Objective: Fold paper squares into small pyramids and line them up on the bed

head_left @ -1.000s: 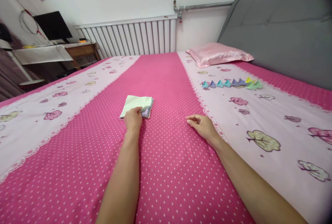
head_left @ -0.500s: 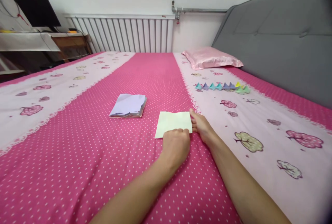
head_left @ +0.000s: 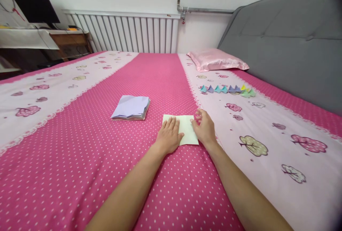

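Observation:
A pale green sheet of paper (head_left: pixel 187 133) lies on the pink dotted bedspread in front of me. My left hand (head_left: pixel 169 135) rests flat over its left half, fingers stretched out and thumb apart. At the sheet's right edge is my right hand (head_left: pixel 205 126), its thumb on the paper and its fingers spread and curved above the bed. The paper's left part is hidden under my left hand. Left of the sheet sits a stack of paper (head_left: pixel 130 107) with a lilac sheet on top.
Several small folded paper pieces (head_left: pixel 227 89) in blue, purple, yellow and green stand in a row at the right. Behind them lies a pink pillow (head_left: pixel 217 60) near the grey headboard (head_left: pixel 285 42). A radiator (head_left: pixel 125 33) lines the wall; a monitor (head_left: pixel 34 6) stands far left.
My left hand has gone from a fist at the paper's lower edge to lying flat on its left half. My right hand's thumb has come onto the right edge. The paper has turned slightly.

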Demonstrator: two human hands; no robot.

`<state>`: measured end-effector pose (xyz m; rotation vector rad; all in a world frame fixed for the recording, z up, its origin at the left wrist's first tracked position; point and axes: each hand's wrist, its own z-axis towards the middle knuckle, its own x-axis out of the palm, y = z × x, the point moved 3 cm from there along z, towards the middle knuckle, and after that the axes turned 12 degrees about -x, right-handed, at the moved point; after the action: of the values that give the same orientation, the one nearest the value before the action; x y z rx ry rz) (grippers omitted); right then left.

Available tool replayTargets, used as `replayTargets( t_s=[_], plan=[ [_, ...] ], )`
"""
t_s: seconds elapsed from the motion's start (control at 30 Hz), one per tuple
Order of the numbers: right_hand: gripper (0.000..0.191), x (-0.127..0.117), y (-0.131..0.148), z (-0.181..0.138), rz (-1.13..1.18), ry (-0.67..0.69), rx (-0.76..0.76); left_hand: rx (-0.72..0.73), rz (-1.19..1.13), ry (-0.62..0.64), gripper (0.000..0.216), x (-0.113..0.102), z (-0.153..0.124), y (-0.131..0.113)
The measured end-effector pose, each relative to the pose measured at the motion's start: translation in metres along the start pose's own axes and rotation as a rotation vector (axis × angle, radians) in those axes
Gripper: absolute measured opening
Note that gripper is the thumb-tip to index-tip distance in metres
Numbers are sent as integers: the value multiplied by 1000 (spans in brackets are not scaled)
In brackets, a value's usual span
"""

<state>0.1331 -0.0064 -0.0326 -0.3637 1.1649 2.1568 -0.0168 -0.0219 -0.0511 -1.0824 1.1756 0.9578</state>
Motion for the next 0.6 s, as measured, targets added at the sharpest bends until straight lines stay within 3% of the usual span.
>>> replayTargets(
  t_s=[0.1,0.17,0.27,0.37,0.6],
  plan=[
    [49,-6,31,-1,79,-50,-169,-22,34,9,61,4,-2,-2],
    [54,0,53,-6,191,80,-259,-14,50,36,60,2,-4,-4],
    [59,24,71,-21,306,395,-292,20,81,66,61,-1,-7,-5],
    [63,46,62,-32,254,563,-259,37,91,55,64,-3,-7,-4],
    [72,57,33,-29,14,624,-127,49,54,86,61,2,-5,0]
  ],
)
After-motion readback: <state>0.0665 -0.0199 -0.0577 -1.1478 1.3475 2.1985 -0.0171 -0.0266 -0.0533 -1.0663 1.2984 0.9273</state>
